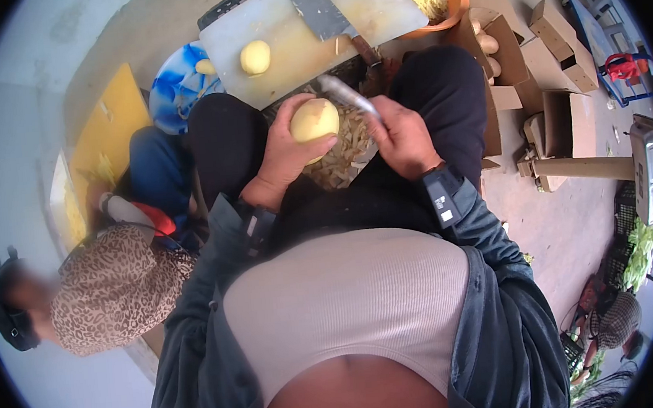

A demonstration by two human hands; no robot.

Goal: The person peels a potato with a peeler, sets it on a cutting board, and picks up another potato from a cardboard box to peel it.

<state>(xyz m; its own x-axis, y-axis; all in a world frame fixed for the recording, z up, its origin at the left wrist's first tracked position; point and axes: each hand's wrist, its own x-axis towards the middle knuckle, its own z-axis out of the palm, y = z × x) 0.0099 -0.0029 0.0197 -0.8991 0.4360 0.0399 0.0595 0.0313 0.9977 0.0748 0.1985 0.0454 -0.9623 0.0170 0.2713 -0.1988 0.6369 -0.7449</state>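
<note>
Hands apart: left hand (275, 159) clamped round a potato (314, 122), right hand (407, 139) gripping a blurred peeler (349, 95), tip toward the board's (283, 42) near edge. Potato's short of that edge, over scraps (347, 155), likely so peel drops there; long axis points roughly boardward, away from the body
</note>
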